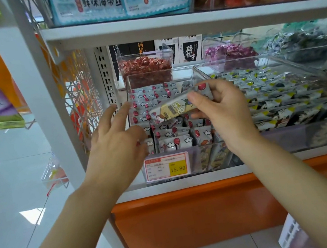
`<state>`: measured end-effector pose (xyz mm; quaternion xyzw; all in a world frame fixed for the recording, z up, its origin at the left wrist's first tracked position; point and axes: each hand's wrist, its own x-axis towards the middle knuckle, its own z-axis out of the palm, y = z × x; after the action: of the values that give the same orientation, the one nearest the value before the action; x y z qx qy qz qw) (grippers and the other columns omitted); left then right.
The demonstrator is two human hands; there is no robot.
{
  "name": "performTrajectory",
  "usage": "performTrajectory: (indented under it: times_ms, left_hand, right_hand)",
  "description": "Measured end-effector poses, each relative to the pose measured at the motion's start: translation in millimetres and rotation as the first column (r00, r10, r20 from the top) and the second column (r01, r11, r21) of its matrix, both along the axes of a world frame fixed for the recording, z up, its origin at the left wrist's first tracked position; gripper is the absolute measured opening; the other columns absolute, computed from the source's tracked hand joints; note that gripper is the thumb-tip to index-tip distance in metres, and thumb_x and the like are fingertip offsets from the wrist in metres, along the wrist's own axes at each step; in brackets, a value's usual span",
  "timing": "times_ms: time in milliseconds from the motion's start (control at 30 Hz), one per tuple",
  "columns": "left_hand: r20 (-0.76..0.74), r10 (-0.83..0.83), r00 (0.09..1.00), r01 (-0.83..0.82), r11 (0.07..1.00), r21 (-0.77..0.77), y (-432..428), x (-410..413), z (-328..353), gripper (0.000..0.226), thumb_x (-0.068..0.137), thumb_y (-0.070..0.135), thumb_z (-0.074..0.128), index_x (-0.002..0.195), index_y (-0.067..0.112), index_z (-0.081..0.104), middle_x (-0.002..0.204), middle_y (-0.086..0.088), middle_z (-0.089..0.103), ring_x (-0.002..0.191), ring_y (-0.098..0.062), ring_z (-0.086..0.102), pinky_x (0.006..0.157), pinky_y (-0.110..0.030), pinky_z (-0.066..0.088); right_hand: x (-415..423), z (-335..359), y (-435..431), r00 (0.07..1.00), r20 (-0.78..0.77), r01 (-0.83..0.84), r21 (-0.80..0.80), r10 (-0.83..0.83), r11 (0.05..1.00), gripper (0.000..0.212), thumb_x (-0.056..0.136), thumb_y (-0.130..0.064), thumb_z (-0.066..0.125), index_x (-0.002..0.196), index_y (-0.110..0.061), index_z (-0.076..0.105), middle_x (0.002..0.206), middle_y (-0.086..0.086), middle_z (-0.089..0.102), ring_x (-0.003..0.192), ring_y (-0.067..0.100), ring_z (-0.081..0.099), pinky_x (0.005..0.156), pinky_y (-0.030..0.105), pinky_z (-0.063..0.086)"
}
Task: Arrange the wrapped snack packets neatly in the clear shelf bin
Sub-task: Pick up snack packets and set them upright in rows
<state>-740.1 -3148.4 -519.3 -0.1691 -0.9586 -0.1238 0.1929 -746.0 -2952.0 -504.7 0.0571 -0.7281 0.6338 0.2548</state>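
A clear shelf bin (190, 69) on the middle shelf holds rows of grey wrapped snack packets (172, 142) with red and white marks. My right hand (223, 109) pinches one long packet (174, 109), yellow and grey, tilted above the bin's middle. My left hand (117, 136) is at the bin's left front corner, fingers spread and fairly straight, holding nothing. A red and yellow price tag (166, 166) reading 15.80 sits on the bin's front wall.
A second clear bin (277, 59) to the right holds grey and yellow packets. Behind stand tubs of red sweets (145, 66) and purple sweets (230, 52). A white shelf board (184, 21) hangs overhead. A white upright post (46, 100) stands to the left, an orange base panel (195, 216) below.
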Motion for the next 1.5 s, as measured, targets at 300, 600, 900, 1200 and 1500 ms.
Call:
performTrajectory:
  times_ms: [300,600,900,1200,1500]
  left_hand:
    - [0.004,-0.077,0.997,0.076,0.986,0.146,-6,2,3,0.007,0.078,0.02,0.071,0.075,0.024,0.067,0.151,-0.003,0.03,0.142,-0.024,0.006,0.112,-0.045,0.013]
    - [0.06,-0.085,0.995,0.063,0.953,0.297,-27,-5,25,0.023,0.078,0.012,0.07,0.085,0.034,0.067,0.144,0.003,0.038,0.136,-0.021,0.021,0.109,-0.037,0.017]
    - [0.112,-0.071,0.991,0.037,0.961,0.275,-24,-5,23,0.036,0.084,0.01,0.06,0.112,0.031,0.059,0.147,0.001,0.033,0.138,-0.021,0.02,0.109,-0.033,0.017]
    - [0.007,-0.054,0.999,0.049,0.945,0.325,-21,-7,22,0.038,0.085,0.006,0.058,0.119,0.024,0.057,0.14,0.0,0.039,0.132,-0.019,0.032,0.106,-0.029,0.027]
    - [-0.144,-0.066,0.987,0.13,0.859,0.496,1,2,24,0.031,0.09,0.017,0.054,0.121,0.018,0.057,0.104,0.01,0.049,0.084,0.007,0.051,0.07,-0.002,0.041]
  right_hand:
    - [-20,5,-42,0.996,-0.076,0.011,0.638,0.048,0.77,0.032,0.079,-0.026,0.073,0.105,-0.007,0.067,0.098,0.001,0.062,0.089,0.008,0.049,0.066,0.008,0.033]
    - [-36,-2,-50,0.969,0.144,-0.213,0.898,0.2,0.384,0.018,0.09,-0.025,0.057,0.086,-0.022,0.074,0.06,-0.017,0.044,0.08,0.012,0.035,0.071,0.032,0.03]
    - [-65,12,-55,0.988,0.089,-0.136,0.88,0.122,0.455,0.014,0.085,-0.023,0.065,0.096,-0.02,0.073,0.094,-0.006,0.064,0.091,0.009,0.048,0.083,0.027,0.041]
    - [-52,21,-54,0.991,-0.072,-0.056,0.533,0.111,0.844,0.01,0.086,-0.016,0.064,0.079,-0.019,0.059,0.078,-0.014,0.054,0.07,-0.001,0.049,0.062,0.009,0.036]
    - [8,18,-7,0.996,-0.069,0.045,-0.087,-0.051,0.995,0.009,0.093,-0.009,0.054,0.084,-0.009,0.055,0.077,0.002,0.06,0.055,0.005,0.06,0.054,0.021,0.052]
